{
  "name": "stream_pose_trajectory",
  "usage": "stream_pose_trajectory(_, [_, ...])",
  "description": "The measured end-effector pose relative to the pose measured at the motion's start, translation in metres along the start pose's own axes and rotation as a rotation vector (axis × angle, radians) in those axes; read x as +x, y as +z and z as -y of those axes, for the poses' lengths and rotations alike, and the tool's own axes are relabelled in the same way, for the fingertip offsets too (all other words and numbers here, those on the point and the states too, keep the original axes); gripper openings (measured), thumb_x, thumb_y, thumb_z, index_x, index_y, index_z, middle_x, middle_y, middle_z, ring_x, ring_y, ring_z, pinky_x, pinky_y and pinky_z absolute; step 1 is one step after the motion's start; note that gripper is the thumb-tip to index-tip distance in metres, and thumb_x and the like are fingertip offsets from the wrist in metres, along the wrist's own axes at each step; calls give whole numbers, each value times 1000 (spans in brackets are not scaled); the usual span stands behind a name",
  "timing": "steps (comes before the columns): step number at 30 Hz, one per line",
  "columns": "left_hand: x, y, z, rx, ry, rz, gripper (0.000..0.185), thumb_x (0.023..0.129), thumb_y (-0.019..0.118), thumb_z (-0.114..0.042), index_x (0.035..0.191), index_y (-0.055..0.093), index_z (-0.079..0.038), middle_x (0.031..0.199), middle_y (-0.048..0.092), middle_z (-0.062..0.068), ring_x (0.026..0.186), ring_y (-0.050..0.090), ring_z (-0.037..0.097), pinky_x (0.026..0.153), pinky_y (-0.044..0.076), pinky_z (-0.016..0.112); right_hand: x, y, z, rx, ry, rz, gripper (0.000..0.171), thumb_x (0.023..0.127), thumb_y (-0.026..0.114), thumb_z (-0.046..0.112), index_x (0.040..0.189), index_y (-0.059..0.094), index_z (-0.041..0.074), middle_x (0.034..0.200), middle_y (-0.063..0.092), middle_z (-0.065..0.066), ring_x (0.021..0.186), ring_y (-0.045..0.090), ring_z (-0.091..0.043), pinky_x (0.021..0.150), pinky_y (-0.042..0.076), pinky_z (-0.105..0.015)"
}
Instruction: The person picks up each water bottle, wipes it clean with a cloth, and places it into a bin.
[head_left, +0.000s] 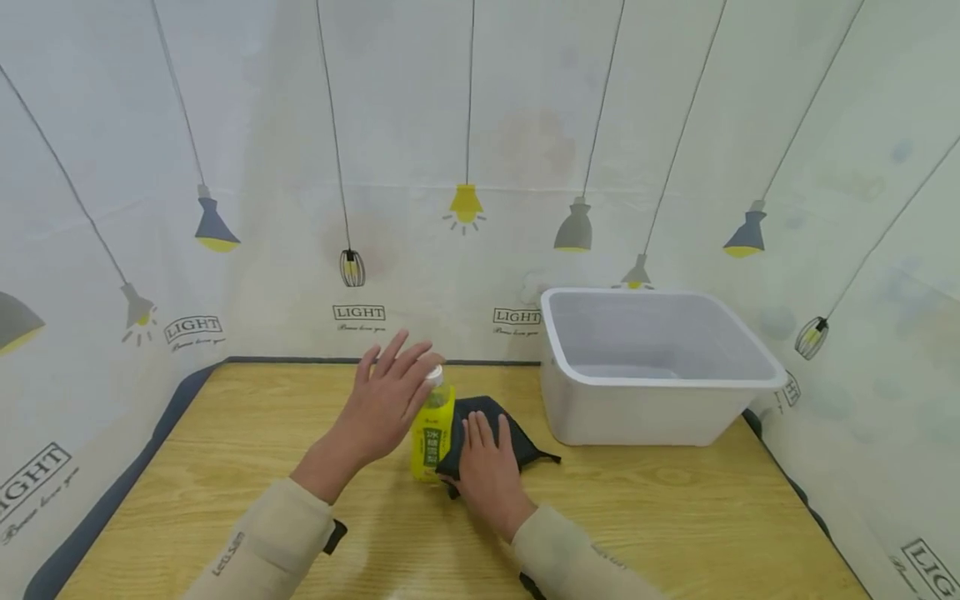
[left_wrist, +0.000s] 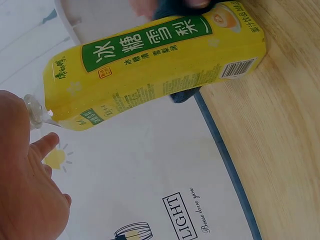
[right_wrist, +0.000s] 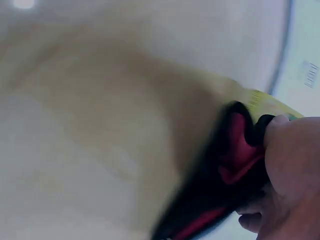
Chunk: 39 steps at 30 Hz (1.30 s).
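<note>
A bottle (head_left: pixel 431 437) with a yellow label and white cap stands upright on the table; its green label panel with white characters shows in the left wrist view. My left hand (head_left: pixel 386 408) is at the cap, fingers extended upward, the cap (left_wrist: pixel 34 111) right by its palm side. My right hand (head_left: pixel 491 475) holds a black cloth item (head_left: pixel 480 408) against the bottle's right side, its fingers lying across the fabric. Red lining (right_wrist: pixel 242 150) shows inside the folds in the right wrist view. Part of the dark fabric (left_wrist: pixel 185 95) shows past the bottle's other edge.
A white plastic bin (head_left: pixel 630 412) stands at the back right of the wooden table (head_left: pixel 247 450). Behind the table hangs a pale curtain (head_left: pixel 420 108) printed with lamps and lettering.
</note>
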<state>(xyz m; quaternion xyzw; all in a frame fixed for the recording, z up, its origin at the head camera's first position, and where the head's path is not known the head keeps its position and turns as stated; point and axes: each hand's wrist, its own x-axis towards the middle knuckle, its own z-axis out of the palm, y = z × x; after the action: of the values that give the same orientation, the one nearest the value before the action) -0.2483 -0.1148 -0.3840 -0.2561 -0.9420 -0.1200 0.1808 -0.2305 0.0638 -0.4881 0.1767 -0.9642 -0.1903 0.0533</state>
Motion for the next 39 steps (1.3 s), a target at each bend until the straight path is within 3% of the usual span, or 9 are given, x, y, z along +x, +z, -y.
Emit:
stream_pose_trajectory(4, [0,2,0,1,3,3,43,107,31,-38,146,41,-24,157,34,1,153,11,28,119,13,58,-2,12,2,-33,-41,55,73,98,43,56,152,31,8,162,24,-11,152,19,-26,120,18,-56])
stream_pose_trajectory(13, [0,2,1,15,12,-14,42,106,33,-38,145,41,-25,157,34,1,152,12,28,118,14,58,-3,13,1,-51,-38,29,73,98,42,58,153,31,11,162,24,-8,151,21,-24,120,20,-54])
stream_pose_trajectory(20, [-1,2,1,23,11,-8,42,106,31,-38,145,41,-25,157,34,1,152,11,28,118,14,59,-6,12,-6,39,-19,-3,75,96,48,57,153,31,11,160,29,-6,149,27,-23,120,20,-54])
stream_pose_trajectory(33, [0,-1,0,-2,-13,15,42,107,30,-39,144,42,-25,157,34,3,152,10,29,118,11,59,-26,5,-28,226,54,8,77,95,53,54,154,28,11,160,30,-6,149,27,-23,121,21,-49])
stream_pose_trajectory(39, [1,-3,3,26,-2,11,39,106,33,-39,142,43,-25,157,33,3,152,10,30,118,12,58,-35,4,-39,220,62,-15,80,93,61,47,154,26,10,161,29,-6,149,26,-23,121,21,-49])
